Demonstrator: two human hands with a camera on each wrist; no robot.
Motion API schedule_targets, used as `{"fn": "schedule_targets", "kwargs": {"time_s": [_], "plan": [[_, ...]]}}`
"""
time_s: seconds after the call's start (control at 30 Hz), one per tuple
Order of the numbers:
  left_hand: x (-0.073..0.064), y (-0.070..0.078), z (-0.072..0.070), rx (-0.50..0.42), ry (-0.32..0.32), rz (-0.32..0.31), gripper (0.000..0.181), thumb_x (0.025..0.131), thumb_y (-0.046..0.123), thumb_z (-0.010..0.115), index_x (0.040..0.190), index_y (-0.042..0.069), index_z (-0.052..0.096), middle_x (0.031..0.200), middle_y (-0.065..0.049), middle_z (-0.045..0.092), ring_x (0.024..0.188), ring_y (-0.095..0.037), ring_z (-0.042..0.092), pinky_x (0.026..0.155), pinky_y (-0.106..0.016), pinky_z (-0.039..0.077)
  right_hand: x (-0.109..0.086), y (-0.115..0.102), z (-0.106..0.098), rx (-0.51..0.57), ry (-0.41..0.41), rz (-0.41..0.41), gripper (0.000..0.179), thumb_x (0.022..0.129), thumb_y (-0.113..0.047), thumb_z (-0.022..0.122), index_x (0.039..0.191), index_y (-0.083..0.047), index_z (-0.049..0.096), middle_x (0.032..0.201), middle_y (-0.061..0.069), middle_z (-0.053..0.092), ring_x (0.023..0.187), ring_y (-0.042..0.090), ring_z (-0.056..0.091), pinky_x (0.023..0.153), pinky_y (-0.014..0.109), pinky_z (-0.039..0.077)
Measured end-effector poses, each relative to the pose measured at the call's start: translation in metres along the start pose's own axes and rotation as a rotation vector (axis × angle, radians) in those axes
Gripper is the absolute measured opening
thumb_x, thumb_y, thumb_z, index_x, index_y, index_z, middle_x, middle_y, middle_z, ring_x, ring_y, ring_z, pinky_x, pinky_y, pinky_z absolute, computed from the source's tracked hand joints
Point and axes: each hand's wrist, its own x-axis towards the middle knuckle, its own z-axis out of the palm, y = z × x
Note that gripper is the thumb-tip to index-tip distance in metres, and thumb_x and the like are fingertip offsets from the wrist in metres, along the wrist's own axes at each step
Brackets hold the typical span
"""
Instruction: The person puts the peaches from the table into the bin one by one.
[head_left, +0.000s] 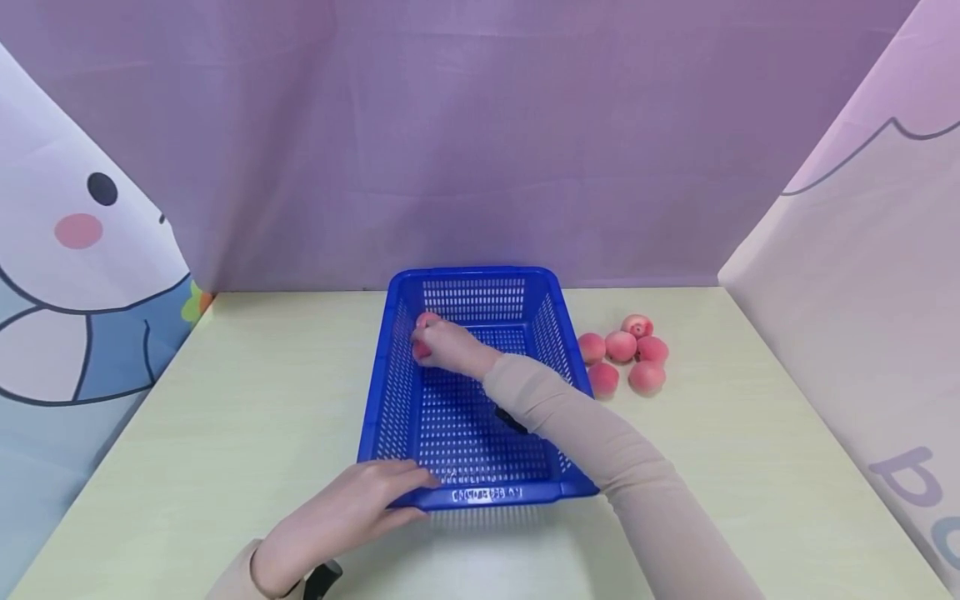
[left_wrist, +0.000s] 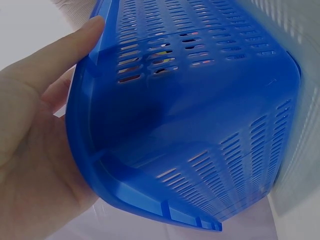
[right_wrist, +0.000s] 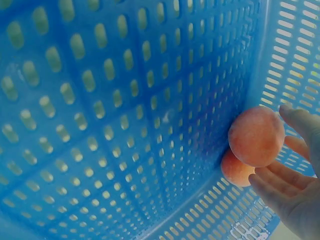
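A blue plastic basket (head_left: pixel 480 496) with slotted walls stands on the table. My left hand (head_left: pixel 367 504) grips its near left corner, thumb on one side of the rim and fingers on the other; the left wrist view shows this hand (left_wrist: pixel 45 125) at the basket's edge (left_wrist: pixel 82 110). Inside the basket, by the far left corner, my right hand (head_left: pixel 450 348) holds a pinkish peach (head_left: pixel 422 350) between thumb and fingers. A second peach (head_left: pixel 427 318) lies just beyond it. In the right wrist view the held peach (right_wrist: pixel 256 136) partly covers the other peach (right_wrist: pixel 237 171).
Several loose peaches (head_left: pixel 621 346) lie on the pale table (head_left: pixel 285 400) just right of the basket. A purple backdrop (head_left: pixel 480 142) rises behind the table, with printed cloth panels (head_left: pixel 862 275) at both sides. My right forearm (head_left: pixel 615 450) crosses over the basket's right rim.
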Motion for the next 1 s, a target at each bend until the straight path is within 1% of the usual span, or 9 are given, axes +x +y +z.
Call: {"fn": "schedule_targets", "kwargs": {"time_s": [0.17, 0.27, 0.37, 0.57, 0.63, 0.7, 0.8, 0.87, 1.0], "plan": [[0.0, -0.001, 0.001, 0.017, 0.024, 0.02, 0.021, 0.076, 0.017, 0.067, 0.096, 0.012, 0.061, 0.083, 0.007, 0.06, 0.074, -0.003, 0.056, 0.065, -0.019, 0.048, 0.0, 0.002, -0.008, 0.045, -0.038, 0.051, 0.034, 0.08, -0.024, 0.065, 0.11, -0.009, 0.061, 0.108, 0.006, 0.06, 0.096, 0.017, 0.056, 0.083, 0.026, 0.045], [-0.001, -0.002, 0.001, 0.015, 0.023, 0.018, 0.021, 0.077, 0.018, 0.067, 0.096, 0.012, 0.061, 0.083, 0.007, 0.06, 0.074, -0.003, 0.056, 0.065, -0.019, 0.048, 0.0, 0.003, -0.014, 0.07, -0.07, 0.09, 0.038, 0.08, -0.024, 0.066, 0.114, -0.01, 0.059, 0.112, 0.005, 0.059, 0.102, 0.017, 0.053, 0.088, 0.027, 0.043], [-0.001, -0.002, 0.001, 0.013, 0.018, 0.013, 0.021, 0.077, 0.017, 0.067, 0.096, 0.012, 0.061, 0.084, 0.007, 0.06, 0.075, -0.004, 0.057, 0.066, -0.02, 0.048, -0.002, 0.005, -0.021, 0.092, -0.086, 0.101, 0.038, 0.08, -0.023, 0.065, 0.116, -0.01, 0.058, 0.111, 0.005, 0.058, 0.102, 0.018, 0.052, 0.087, 0.029, 0.042], [-0.001, -0.001, 0.001, 0.02, 0.03, 0.019, 0.021, 0.076, 0.017, 0.067, 0.096, 0.011, 0.061, 0.083, 0.007, 0.06, 0.074, -0.004, 0.056, 0.066, -0.02, 0.048, -0.006, 0.008, -0.037, 0.148, -0.148, 0.092, 0.037, 0.082, -0.02, 0.063, 0.117, -0.01, 0.057, 0.105, 0.006, 0.059, 0.091, 0.017, 0.05, 0.081, 0.027, 0.043], [-0.001, -0.001, 0.001, 0.02, 0.03, 0.019, 0.021, 0.076, 0.017, 0.067, 0.096, 0.011, 0.061, 0.083, 0.007, 0.06, 0.074, -0.004, 0.056, 0.065, -0.019, 0.048, -0.007, 0.008, -0.043, 0.183, -0.165, 0.096, 0.032, 0.082, -0.019, 0.063, 0.113, -0.009, 0.059, 0.103, 0.006, 0.059, 0.087, 0.016, 0.048, 0.077, 0.026, 0.042], [-0.001, -0.001, 0.0, 0.021, 0.026, 0.016, 0.021, 0.076, 0.017, 0.067, 0.096, 0.011, 0.061, 0.083, 0.007, 0.06, 0.074, -0.004, 0.056, 0.065, -0.02, 0.048, -0.009, 0.008, -0.048, 0.223, -0.189, 0.1, 0.024, 0.083, -0.018, 0.062, 0.104, -0.006, 0.061, 0.099, 0.006, 0.058, 0.082, 0.016, 0.048, 0.073, 0.024, 0.041], [-0.001, 0.0, 0.0, 0.018, 0.014, 0.008, 0.021, 0.077, 0.017, 0.066, 0.097, 0.011, 0.061, 0.083, 0.006, 0.06, 0.075, -0.004, 0.056, 0.066, -0.02, 0.048, -0.012, 0.007, -0.056, 0.255, -0.225, 0.104, 0.02, 0.084, -0.016, 0.061, 0.1, -0.005, 0.06, 0.092, 0.007, 0.055, 0.079, 0.015, 0.048, 0.07, 0.022, 0.04], [-0.001, 0.0, -0.001, 0.014, 0.009, 0.0, 0.021, 0.077, 0.017, 0.066, 0.097, 0.011, 0.061, 0.083, 0.006, 0.06, 0.075, -0.004, 0.056, 0.066, -0.02, 0.048, -0.014, 0.007, -0.062, 0.244, -0.249, 0.108, 0.024, 0.085, -0.017, 0.06, 0.105, -0.006, 0.059, 0.095, 0.007, 0.056, 0.083, 0.015, 0.05, 0.074, 0.022, 0.042], [-0.001, 0.001, -0.001, -0.002, -0.005, -0.018, 0.021, 0.078, 0.017, 0.066, 0.097, 0.011, 0.061, 0.084, 0.006, 0.06, 0.075, -0.004, 0.056, 0.066, -0.02, 0.049, -0.018, 0.004, -0.077, 0.19, -0.299, 0.127, 0.042, 0.084, -0.022, 0.06, 0.124, -0.009, 0.051, 0.118, 0.007, 0.054, 0.104, 0.017, 0.049, 0.091, 0.028, 0.041]]}}
